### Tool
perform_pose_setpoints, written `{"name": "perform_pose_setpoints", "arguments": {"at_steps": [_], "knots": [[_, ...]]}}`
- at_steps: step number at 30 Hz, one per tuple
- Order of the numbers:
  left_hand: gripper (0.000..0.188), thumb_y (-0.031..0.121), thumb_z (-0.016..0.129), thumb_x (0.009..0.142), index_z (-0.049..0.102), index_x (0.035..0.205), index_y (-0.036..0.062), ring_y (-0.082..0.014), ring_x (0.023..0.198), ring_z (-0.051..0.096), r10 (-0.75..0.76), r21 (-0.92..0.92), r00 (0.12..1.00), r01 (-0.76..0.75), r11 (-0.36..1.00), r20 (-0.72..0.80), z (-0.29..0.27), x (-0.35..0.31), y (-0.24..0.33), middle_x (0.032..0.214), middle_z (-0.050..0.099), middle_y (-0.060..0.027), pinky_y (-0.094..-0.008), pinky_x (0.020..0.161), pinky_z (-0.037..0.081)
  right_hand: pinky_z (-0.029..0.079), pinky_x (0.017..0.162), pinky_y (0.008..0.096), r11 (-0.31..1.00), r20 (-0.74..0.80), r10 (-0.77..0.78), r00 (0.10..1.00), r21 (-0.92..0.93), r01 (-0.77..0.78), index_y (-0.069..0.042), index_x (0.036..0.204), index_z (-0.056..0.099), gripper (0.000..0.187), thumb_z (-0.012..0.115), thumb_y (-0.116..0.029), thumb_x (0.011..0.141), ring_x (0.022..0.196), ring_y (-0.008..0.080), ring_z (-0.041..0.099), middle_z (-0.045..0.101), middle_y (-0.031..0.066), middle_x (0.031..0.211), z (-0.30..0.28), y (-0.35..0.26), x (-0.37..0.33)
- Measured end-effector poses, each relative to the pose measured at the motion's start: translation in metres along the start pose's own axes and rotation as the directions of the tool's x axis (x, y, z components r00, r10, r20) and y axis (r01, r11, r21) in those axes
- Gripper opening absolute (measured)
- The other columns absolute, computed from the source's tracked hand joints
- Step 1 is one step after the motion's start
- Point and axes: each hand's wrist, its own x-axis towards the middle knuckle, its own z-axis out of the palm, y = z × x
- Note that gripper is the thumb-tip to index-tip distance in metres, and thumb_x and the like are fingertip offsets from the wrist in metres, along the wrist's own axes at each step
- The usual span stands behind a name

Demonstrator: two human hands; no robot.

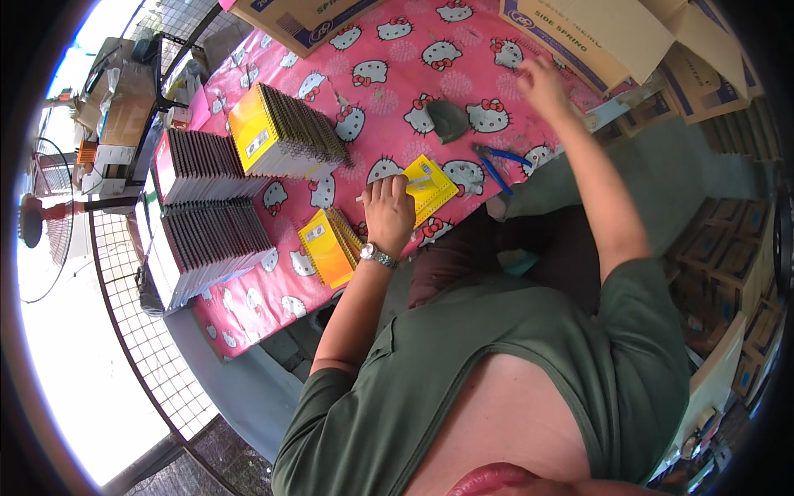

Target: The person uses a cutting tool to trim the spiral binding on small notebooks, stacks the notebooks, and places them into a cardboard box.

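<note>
1. Left hand (389,207), silver watch (378,255) on the wrist: fingers curled over a yellow spiral-bound notebook (432,192) on the table. Something pale pokes out by the knuckles; can't tell what's pinched, if anything.
2. Right hand (542,89) is up ahead, well apart from the left, fingers loosely bent. Can't tell if it's holding anything. Open brown cardboard box (591,37) just beyond it.
3. Just left of the left hand: small fanned pile of orange-yellow spiral notebooks (325,246).
4. Between the hands: blue-handled pliers (499,168) and a dark grey rounded lump (447,121), on a pink cat-print tablecloth (385,101).
5. Farther left of the left hand: tall yellow spiral notebook stack (273,136), plus dark-spined notebook stacks (211,240).
</note>
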Motion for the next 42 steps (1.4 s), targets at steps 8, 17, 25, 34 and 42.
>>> {"name": "perform_pose_setpoints", "arguments": {"at_steps": [8,17,25,34,42], "knots": [[0.019,0.024,0.066,0.088,0.062,0.101,0.0119,-0.0274,0.089,0.057,0.062,0.018,0.996,-0.061,0.998,-0.062,0.008,0.002,-0.004,0.091,0.062,-0.0057,-0.0432,0.085,0.039,0.051,0.079,0.0327,0.714,0.210,-0.394,0.895,0.683,0.154,-0.008,0.107,0.072,0.027,0.059,0.001,0.085,0.091,0.0240,0.064,0.061,0.0091,0.101,0.020,-0.126,-0.107],[0.017,0.022,0.066,0.087,0.062,0.100,0.0115,-0.0273,0.089,0.057,0.074,0.004,0.993,-0.074,0.997,-0.097,0.005,-0.008,-0.001,0.091,0.062,-0.0053,-0.0433,0.086,0.039,0.050,0.075,0.0324,0.725,0.269,-0.450,0.851,0.666,0.173,-0.009,0.110,0.071,0.031,0.054,0.005,0.088,0.084,0.0227,0.061,0.059,0.0076,0.092,0.021,-0.121,-0.114],[0.025,0.018,0.064,0.086,0.058,0.109,0.0096,-0.0284,0.100,0.057,0.102,-0.024,0.989,-0.105,0.994,-0.109,0.004,-0.004,0.007,0.103,0.062,-0.0079,-0.0460,0.095,0.038,0.052,0.069,0.0366,0.732,0.711,-0.267,0.651,0.589,-0.343,-0.014,0.125,0.060,0.033,0.056,-0.009,0.092,0.074,0.0281,0.066,0.064,0.0138,0.080,0.003,-0.134,-0.106],[0.031,0.015,0.064,0.084,0.054,0.112,0.0074,-0.0280,0.097,0.056,0.136,-0.004,0.989,-0.137,0.991,-0.061,0.008,-0.003,0.021,0.099,0.060,-0.0088,-0.0483,0.099,0.035,0.051,0.077,0.0428,0.827,0.528,-0.423,0.737,0.557,0.076,-0.008,0.121,0.050,0.036,0.065,-0.013,0.088,0.088,0.0321,0.066,0.065,0.0141,0.089,-0.011,-0.156,-0.105],[0.027,0.015,0.064,0.085,0.056,0.111,0.0109,-0.0295,0.102,0.055,0.153,-0.013,0.988,-0.153,0.988,-0.027,0.010,-0.005,0.012,0.102,0.060,-0.0089,-0.0502,0.102,0.034,0.033,0.113,0.0445,0.838,0.494,-0.455,0.741,-0.046,0.544,-0.008,0.111,0.057,0.041,0.068,-0.018,0.072,0.139,0.0347,0.035,0.036,0.0144,0.152,0.042,-0.124,-0.027]]}}
